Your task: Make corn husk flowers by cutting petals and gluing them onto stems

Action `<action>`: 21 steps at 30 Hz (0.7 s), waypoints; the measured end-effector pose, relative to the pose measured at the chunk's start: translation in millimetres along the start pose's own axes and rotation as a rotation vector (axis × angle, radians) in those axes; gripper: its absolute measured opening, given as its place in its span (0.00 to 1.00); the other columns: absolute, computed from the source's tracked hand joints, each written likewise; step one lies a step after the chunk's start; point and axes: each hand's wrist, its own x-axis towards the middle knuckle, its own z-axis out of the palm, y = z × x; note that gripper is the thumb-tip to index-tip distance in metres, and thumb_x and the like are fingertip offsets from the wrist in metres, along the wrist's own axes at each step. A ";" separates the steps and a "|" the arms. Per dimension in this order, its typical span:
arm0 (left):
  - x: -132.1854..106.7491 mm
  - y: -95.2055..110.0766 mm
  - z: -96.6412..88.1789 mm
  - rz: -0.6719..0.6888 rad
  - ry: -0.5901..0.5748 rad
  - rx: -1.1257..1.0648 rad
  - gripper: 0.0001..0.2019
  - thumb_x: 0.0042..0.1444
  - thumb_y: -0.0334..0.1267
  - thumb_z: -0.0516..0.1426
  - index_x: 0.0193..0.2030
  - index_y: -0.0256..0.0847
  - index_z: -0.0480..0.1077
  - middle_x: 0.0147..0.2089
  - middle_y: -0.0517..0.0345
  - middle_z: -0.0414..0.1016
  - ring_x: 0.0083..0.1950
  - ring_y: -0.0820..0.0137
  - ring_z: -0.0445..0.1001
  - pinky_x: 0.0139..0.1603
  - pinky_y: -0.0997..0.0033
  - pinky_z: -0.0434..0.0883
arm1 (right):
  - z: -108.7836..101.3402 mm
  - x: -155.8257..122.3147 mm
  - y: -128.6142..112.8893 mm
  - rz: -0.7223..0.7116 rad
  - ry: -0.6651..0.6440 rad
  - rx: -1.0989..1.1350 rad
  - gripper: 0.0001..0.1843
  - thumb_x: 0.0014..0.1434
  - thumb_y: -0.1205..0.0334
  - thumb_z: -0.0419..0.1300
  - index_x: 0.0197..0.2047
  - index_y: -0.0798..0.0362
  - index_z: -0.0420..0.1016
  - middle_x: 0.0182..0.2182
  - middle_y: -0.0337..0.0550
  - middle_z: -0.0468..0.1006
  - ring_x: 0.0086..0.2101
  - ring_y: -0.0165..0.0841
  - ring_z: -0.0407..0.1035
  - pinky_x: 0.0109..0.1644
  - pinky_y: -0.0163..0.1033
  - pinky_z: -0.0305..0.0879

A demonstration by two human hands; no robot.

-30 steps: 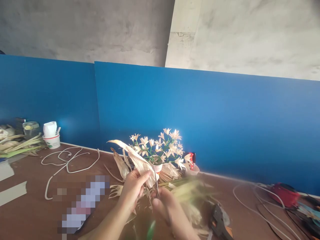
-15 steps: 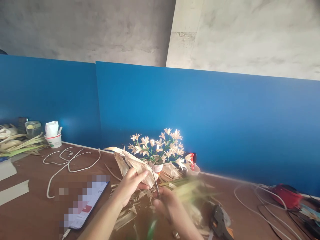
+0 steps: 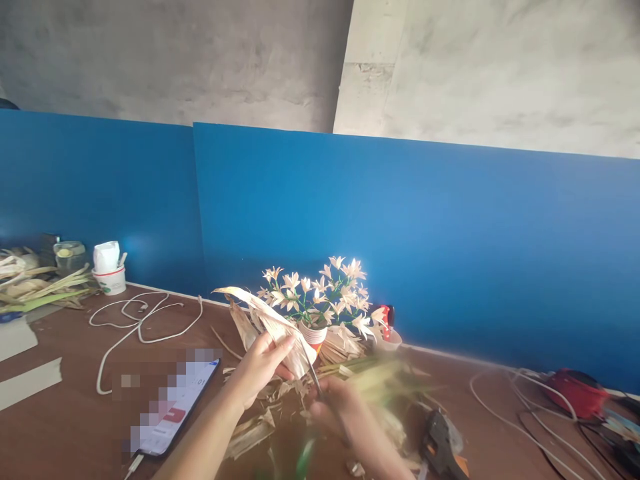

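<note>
Above the brown wooden bench (image 3: 70, 437), the left hand (image 3: 261, 368) had its grip closed on a pale, dried, leaf-shaped husk (image 3: 274, 325), in front of the white-and-red ribbed cup (image 3: 314, 336) of cream, star-shaped flowers (image 3: 345, 295). The right hand (image 3: 339, 403), blurred, had its grip round what looked like slim, dark metal scissors (image 3: 313, 376), at the husk's right end. A slipping blade could have nicked the nearby left hand; uneven tension might have split the seemingly brittle husk along its grain
</note>
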 end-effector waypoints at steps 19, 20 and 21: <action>-1.4 2.6 -16.0 -0.052 -0.106 0.086 0.25 0.51 0.59 0.58 0.46 0.40 0.70 0.30 0.62 0.77 0.24 0.68 0.77 0.39 0.67 0.71 | -6.1 -9.9 -11.3 -0.005 -0.085 -0.255 0.25 0.40 0.42 0.70 0.30 0.55 0.71 0.19 0.31 0.66 0.14 0.20 0.53 0.16 0.29 0.50; -1.3 2.3 -16.6 -0.053 -0.113 0.094 0.25 0.51 0.59 0.58 0.45 0.39 0.69 0.29 0.63 0.77 0.24 0.68 0.77 0.39 0.68 0.71 | -7.1 -10.2 -11.1 -0.011 -0.087 -0.281 0.25 0.41 0.42 0.69 0.31 0.55 0.72 0.19 0.32 0.66 0.15 0.22 0.55 0.17 0.29 0.50; -1.2 2.1 -17.1 -0.054 -0.121 0.098 0.25 0.51 0.59 0.58 0.45 0.39 0.69 0.27 0.63 0.76 0.24 0.68 0.77 0.38 0.68 0.71 | -8.0 -10.6 -11.0 -0.019 -0.088 -0.303 0.25 0.42 0.43 0.69 0.32 0.55 0.73 0.18 0.33 0.67 0.15 0.23 0.57 0.17 0.29 0.50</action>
